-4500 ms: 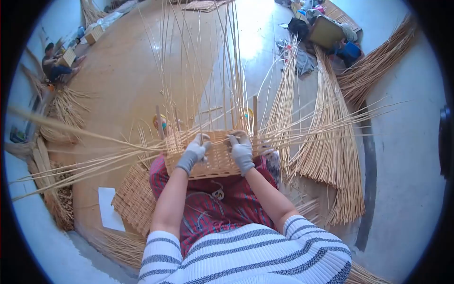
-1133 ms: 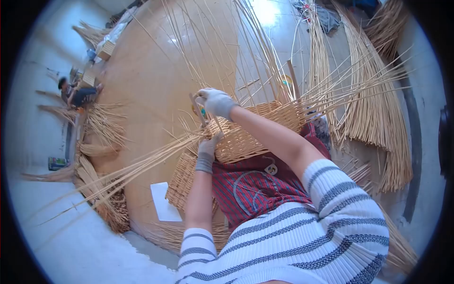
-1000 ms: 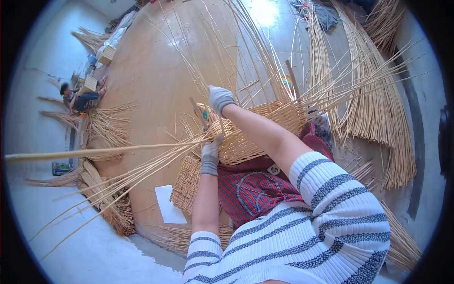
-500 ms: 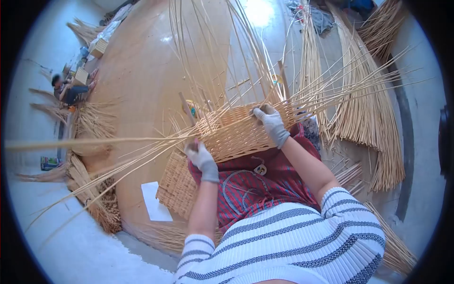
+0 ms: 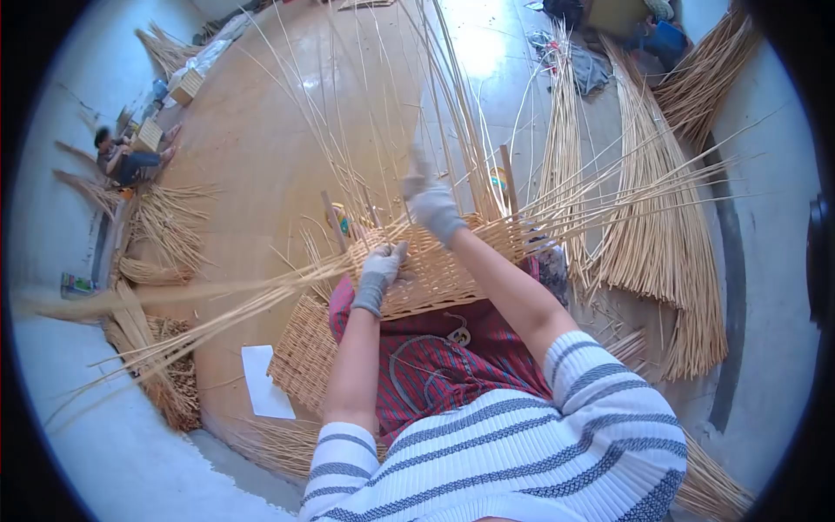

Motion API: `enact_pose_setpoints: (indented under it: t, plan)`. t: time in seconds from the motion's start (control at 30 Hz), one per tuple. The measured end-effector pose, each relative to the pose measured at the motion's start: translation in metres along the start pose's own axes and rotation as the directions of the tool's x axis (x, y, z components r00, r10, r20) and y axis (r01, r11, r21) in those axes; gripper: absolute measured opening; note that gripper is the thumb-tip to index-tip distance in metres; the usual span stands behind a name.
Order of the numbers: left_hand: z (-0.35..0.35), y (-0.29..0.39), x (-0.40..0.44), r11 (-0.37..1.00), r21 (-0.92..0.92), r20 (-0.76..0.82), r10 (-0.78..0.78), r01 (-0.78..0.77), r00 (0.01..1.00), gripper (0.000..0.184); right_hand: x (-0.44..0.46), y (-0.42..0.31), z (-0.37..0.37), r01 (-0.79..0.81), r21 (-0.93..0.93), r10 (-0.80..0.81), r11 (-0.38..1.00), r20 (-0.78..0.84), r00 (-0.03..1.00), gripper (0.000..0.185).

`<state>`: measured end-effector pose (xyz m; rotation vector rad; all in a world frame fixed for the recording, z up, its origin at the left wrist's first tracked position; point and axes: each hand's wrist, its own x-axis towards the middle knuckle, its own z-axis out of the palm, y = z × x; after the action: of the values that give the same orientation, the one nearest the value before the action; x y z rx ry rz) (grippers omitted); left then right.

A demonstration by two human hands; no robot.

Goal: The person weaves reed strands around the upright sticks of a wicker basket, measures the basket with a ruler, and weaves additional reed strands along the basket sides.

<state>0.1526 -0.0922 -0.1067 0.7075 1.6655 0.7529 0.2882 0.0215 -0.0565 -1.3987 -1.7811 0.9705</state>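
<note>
On my lap, over a dark red checked cloth (image 5: 470, 370), rests a partly woven wicker basket (image 5: 448, 274). Long loose rods (image 5: 457, 113) rise from its far side. More strands (image 5: 226, 317) fan out to the left, and others (image 5: 635, 178) to the right. My left hand (image 5: 381, 268), in a pale glove, is closed on the basket's near wall toward the left end. My gloved right hand (image 5: 431, 204) is raised over the middle of the basket. Its fingers are smeared by motion, so I cannot make out whether they grip a strand.
A flat woven panel (image 5: 304, 352) lies at my left beside a white sheet (image 5: 267, 381). Large bundles of rods (image 5: 665, 252) spread on the right. Bundled rods (image 5: 170, 226) also lie at left, near a seated person (image 5: 126, 161) with a woven piece (image 5: 148, 135).
My right hand has left the basket's right rim and moved up and left. My left hand has shifted inward from the left corner onto the near wall.
</note>
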Motion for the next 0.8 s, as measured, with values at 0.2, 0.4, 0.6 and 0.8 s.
enact_pose_setpoints:
  t: [0.2, 0.4, 0.6, 0.8]
  plan:
    - [0.004, 0.044, 0.010, 0.932, 0.319, -0.110, 0.217, -0.172, 0.970, 0.042, -0.072, 0.098, -0.047, 0.083, 0.806, -0.018, 0.587, -0.090, 0.996, 0.023]
    - [0.021, 0.026, -0.006, 0.811, 0.562, -0.401, 0.437, -0.160, 0.805, 0.046, -0.097, 0.044, -0.049, 0.246, 0.751, -0.233, 0.613, -0.126, 0.964, 0.011]
    - [0.080, 0.050, -0.016, 0.931, 0.310, 0.017, 0.196, -0.192, 0.980, 0.035, -0.095, 0.087, -0.098, -0.237, 0.683, 0.416, 0.691, -0.107, 0.903, 0.025]
    - [0.095, -0.004, 0.058, 0.458, 0.795, 0.055, 0.598, -0.397, 0.799, 0.030, 0.032, 0.053, -0.037, 0.426, -0.109, -0.435, 0.898, -0.359, 0.826, 0.037]
